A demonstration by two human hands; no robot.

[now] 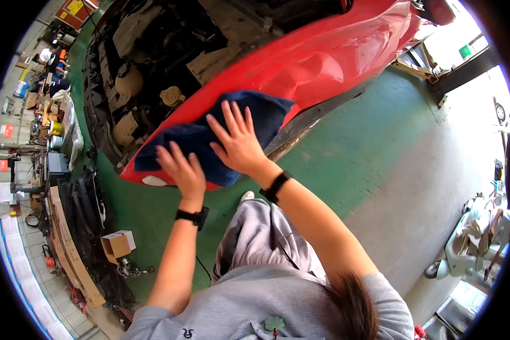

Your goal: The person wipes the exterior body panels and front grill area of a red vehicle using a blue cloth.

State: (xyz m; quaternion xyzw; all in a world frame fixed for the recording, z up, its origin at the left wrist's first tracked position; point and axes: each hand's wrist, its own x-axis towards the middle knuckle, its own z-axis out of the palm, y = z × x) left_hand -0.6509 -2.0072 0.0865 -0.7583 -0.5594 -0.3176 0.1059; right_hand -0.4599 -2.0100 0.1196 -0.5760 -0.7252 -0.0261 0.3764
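A dark blue cloth lies spread over the front end of a red car fender. Flat on its left part rests my left hand, fingers apart and stretched out. My right hand presses on the cloth farther up and to the right, its fingers spread as well. Neither hand grips the fabric. The fender's edge borders an uncovered engine bay, where dusty parts and a beige cap show. A small whitish oval sits at the fender's front tip, just left of the cloth.
Green floor runs beside the car and turns grey at right. An open cardboard box stands at lower left near long dark parts and cluttered shelves. A dark lift post rises at upper right; a scooter stands at far right.
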